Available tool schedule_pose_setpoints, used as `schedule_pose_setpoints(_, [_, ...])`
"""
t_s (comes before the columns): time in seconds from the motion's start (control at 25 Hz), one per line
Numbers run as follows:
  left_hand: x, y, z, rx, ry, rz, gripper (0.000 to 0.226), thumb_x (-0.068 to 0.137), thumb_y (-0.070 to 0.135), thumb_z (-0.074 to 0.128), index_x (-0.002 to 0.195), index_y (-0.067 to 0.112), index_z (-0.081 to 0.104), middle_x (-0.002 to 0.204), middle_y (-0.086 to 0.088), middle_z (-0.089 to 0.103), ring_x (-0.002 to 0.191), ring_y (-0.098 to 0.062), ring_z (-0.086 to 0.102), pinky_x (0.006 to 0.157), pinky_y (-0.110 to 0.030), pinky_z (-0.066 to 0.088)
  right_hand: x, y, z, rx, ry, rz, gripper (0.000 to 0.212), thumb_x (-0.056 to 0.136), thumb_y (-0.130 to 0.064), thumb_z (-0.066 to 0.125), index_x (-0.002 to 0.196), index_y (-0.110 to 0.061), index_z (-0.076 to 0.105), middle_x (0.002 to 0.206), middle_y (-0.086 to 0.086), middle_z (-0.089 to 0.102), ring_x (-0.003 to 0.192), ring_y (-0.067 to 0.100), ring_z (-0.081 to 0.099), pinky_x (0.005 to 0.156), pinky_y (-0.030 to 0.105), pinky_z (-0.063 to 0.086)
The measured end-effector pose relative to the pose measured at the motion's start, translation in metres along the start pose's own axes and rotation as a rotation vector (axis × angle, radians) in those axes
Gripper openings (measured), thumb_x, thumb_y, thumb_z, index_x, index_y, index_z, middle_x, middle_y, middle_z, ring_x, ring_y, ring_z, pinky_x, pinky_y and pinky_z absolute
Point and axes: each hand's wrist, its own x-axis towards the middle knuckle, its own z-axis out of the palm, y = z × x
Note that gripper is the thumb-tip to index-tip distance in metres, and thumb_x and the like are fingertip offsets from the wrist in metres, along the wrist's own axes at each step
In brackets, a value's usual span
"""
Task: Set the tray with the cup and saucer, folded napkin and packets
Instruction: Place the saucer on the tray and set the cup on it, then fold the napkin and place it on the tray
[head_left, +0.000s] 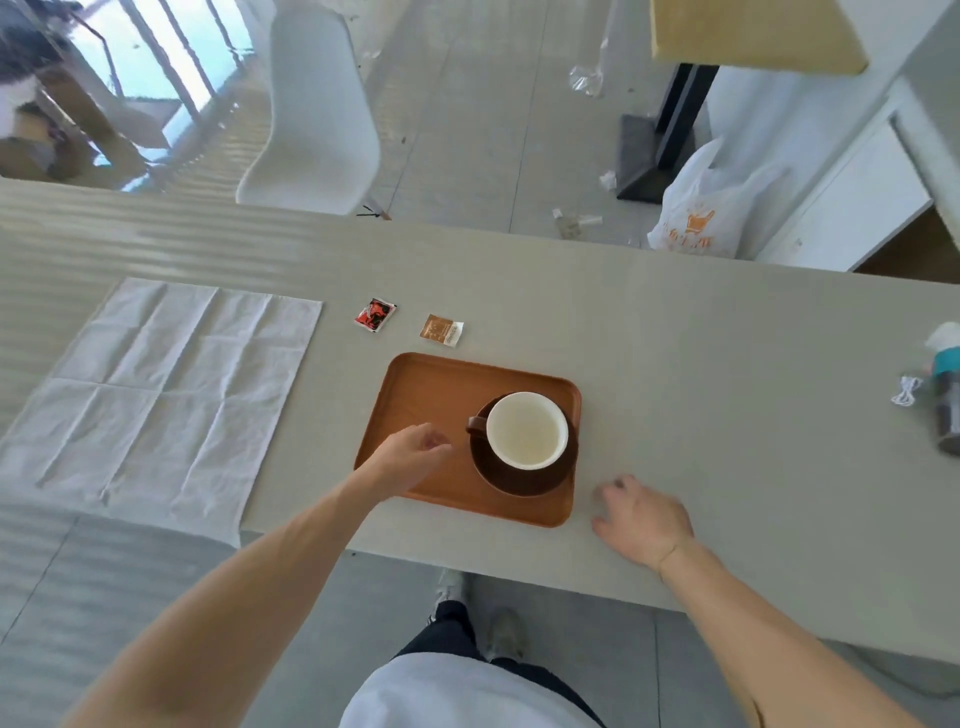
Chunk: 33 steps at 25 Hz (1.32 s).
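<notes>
The cup (526, 430) sits on its saucer (524, 480) at the tray's (415, 384) four o'clock. The left hand (410, 457) hovers loosely curled and empty by the handle; the right hand (641, 519) rests spread on the table. At ten o'clock the napkin (161, 395) lies unfolded, probably limp and light: pinch its corners. Two packets (375, 314) wait at twelve o'clock

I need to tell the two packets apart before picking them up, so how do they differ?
The left packet is red, black and white; the right packet is tan-brown with a white end. The left one lies nearer the unfolded napkin, the right one nearer the tray. Both are small, flat, and lie on the table, off the tray.
</notes>
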Motion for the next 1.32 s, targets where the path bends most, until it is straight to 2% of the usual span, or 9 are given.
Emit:
schedule_pose_setpoints(0.16, [-0.036,-0.022,-0.015,0.142,0.000,-0.019,0.026,0.093,0.044,0.056,0.106,0.023,0.064,0.104,0.004,0.060,0.094,-0.013,0.058,0.083,-0.032,0.050,-0.016,-0.036,-0.029,-0.008,-0.147,-0.152,0.041,0.086,-0.044,0.045,0.123,-0.031,0.059,0.127,-0.001,0.062,0.116,0.022,0.057,0.093,0.036,0.048])
schedule_pose_setpoints(0.28, [-0.069,-0.044,-0.036,0.182,0.036,-0.032,0.025,0.091,0.046,0.056,0.102,0.026,0.065,0.106,0.004,0.060,0.096,-0.013,0.058,0.089,-0.034,0.049,-0.022,-0.078,-0.046,0.062,-0.067,-0.331,0.031,0.087,-0.045,0.047,0.109,-0.031,0.064,0.113,-0.004,0.068,0.104,0.019,0.062,0.085,0.035,0.051])
schedule_pose_setpoints(0.44, [-0.125,-0.085,-0.074,0.252,0.150,-0.079,0.029,0.090,0.050,0.055,0.111,0.031,0.062,0.112,0.009,0.056,0.099,-0.013,0.056,0.090,-0.032,0.046,-0.022,-0.159,-0.068,0.039,0.099,-0.509,0.036,0.090,-0.043,0.044,0.119,-0.028,0.060,0.113,-0.001,0.069,0.101,0.021,0.064,0.085,0.037,0.053])
schedule_pose_setpoints(0.6, [-0.193,-0.146,-0.114,0.273,0.273,-0.129,0.031,0.089,0.052,0.053,0.114,0.035,0.058,0.120,0.009,0.055,0.105,-0.016,0.055,0.092,-0.032,0.045,-0.021,-0.261,-0.081,-0.014,0.102,-0.636,0.038,0.090,-0.043,0.044,0.122,-0.031,0.059,0.119,-0.003,0.067,0.105,0.020,0.063,0.087,0.036,0.052])
schedule_pose_setpoints(0.76, [-0.254,-0.217,-0.152,0.213,0.368,-0.187,0.035,0.088,0.054,0.053,0.117,0.035,0.058,0.125,0.007,0.055,0.112,-0.017,0.054,0.098,-0.038,0.045,-0.031,-0.365,-0.082,-0.030,0.083,-0.713,0.039,0.088,-0.046,0.045,0.123,-0.035,0.058,0.121,-0.008,0.066,0.110,0.018,0.060,0.089,0.034,0.048])
schedule_pose_setpoints(0.92, [-0.305,-0.291,-0.188,0.191,0.450,-0.223,0.036,0.088,0.053,0.056,0.118,0.033,0.057,0.124,0.008,0.053,0.111,-0.016,0.053,0.093,-0.034,0.043,-0.041,-0.449,-0.072,-0.047,0.141,-0.775,0.036,0.088,-0.047,0.048,0.120,-0.036,0.058,0.118,-0.013,0.065,0.107,0.011,0.060,0.084,0.030,0.045])
schedule_pose_setpoints(1.08, [-0.336,-0.346,-0.214,0.188,0.478,-0.218,0.039,0.089,0.051,0.057,0.121,0.029,0.058,0.127,0.005,0.053,0.117,-0.018,0.050,0.099,-0.034,0.040,-0.049,-0.499,-0.058,-0.062,0.251,-0.798,0.035,0.089,-0.048,0.051,0.120,-0.036,0.059,0.118,-0.014,0.065,0.108,0.010,0.060,0.088,0.030,0.047])
schedule_pose_setpoints(1.2, [-0.341,-0.375,-0.232,0.205,0.479,-0.221,0.041,0.088,0.052,0.057,0.123,0.031,0.056,0.128,0.006,0.053,0.117,-0.017,0.050,0.091,-0.030,0.039,-0.048,-0.521,-0.048,-0.086,0.306,-0.795,0.037,0.089,-0.049,0.051,0.123,-0.035,0.058,0.120,-0.014,0.065,0.109,0.011,0.060,0.090,0.030,0.048])
schedule_pose_setpoints(1.32, [-0.328,-0.393,-0.248,0.224,0.453,-0.216,0.041,0.088,0.053,0.057,0.123,0.032,0.055,0.130,0.006,0.052,0.118,-0.017,0.050,0.091,-0.030,0.040,-0.038,-0.531,-0.044,-0.094,0.358,-0.763,0.037,0.088,-0.051,0.052,0.123,-0.037,0.057,0.119,-0.015,0.065,0.108,0.011,0.060,0.089,0.029,0.048])
